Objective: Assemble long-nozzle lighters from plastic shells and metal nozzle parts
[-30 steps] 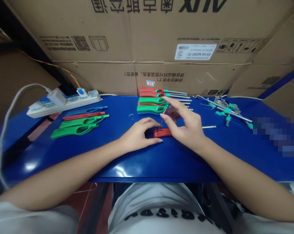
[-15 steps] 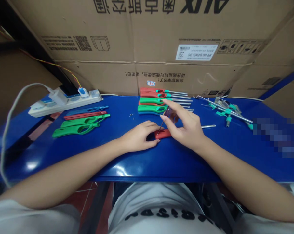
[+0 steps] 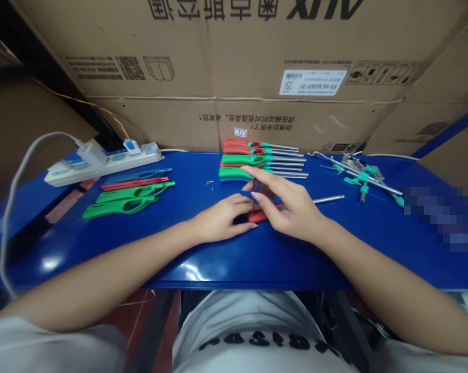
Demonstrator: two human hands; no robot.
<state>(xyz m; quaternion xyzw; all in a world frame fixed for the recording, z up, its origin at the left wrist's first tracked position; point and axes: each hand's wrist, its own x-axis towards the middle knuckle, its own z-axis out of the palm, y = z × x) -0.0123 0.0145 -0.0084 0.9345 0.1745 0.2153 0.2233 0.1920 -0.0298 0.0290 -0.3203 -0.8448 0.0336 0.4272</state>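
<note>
My left hand [image 3: 226, 217] rests on the blue table, its thumb and fingers closed round the handle end of a red lighter [image 3: 256, 215]. The lighter lies flat, its metal tube [image 3: 329, 199] pointing right. Over it, my right hand [image 3: 286, 204] grips a small screwdriver [image 3: 259, 190] with a dark purplish handle. The screwdriver's thin shaft stands nearly upright, with its tip at the red handle. My right hand covers the middle of the lighter. Just behind are assembled lighters [image 3: 237, 159] in red and green, lined up side by side with their tubes to the right.
Green, red and blue lighter shells [image 3: 119, 207] lie at the left, near a white power strip [image 3: 105, 165] with plugs. Metal tubes with teal parts [image 3: 364, 178] are heaped at the right. A big cardboard box [image 3: 179, 111] stands along the back. Tiny bits [image 3: 209, 183] lie mid-table.
My right hand has shifted slightly left and down, and the screwdriver has gone from leaning to nearly upright. The red lighter has turned slightly. My left hand has hardly moved.
</note>
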